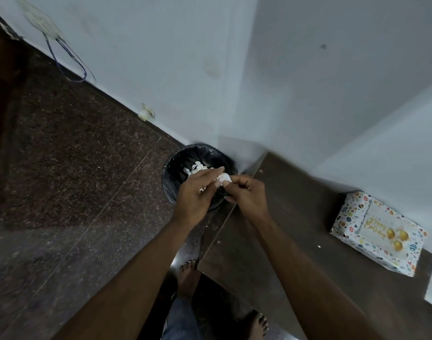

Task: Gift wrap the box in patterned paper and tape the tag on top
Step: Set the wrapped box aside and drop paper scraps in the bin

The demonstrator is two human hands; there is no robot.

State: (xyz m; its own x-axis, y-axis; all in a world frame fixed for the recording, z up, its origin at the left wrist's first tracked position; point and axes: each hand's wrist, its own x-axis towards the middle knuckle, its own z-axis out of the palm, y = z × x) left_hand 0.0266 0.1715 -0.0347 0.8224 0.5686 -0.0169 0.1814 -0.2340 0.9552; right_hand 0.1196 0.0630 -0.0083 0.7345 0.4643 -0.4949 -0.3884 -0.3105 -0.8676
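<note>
The box (352,209), wrapped in white patterned paper, lies on the dark wooden table (283,241) at the right, near the wall. A white tag (379,228) with gold "Happy Birthday" lettering and gold balloons lies on its top. My left hand (197,192) and my right hand (246,195) meet above a black bin (170,177) left of the table. Between their fingertips they pinch a small white crumpled scrap (225,177). Both hands are far from the box.
The bin has a black liner and holds white paper scraps (195,169). It stands on the speckled dark floor (75,155) against a pale wall. Cables (70,60) hang from a wall plate at upper left. My bare feet (189,278) show below.
</note>
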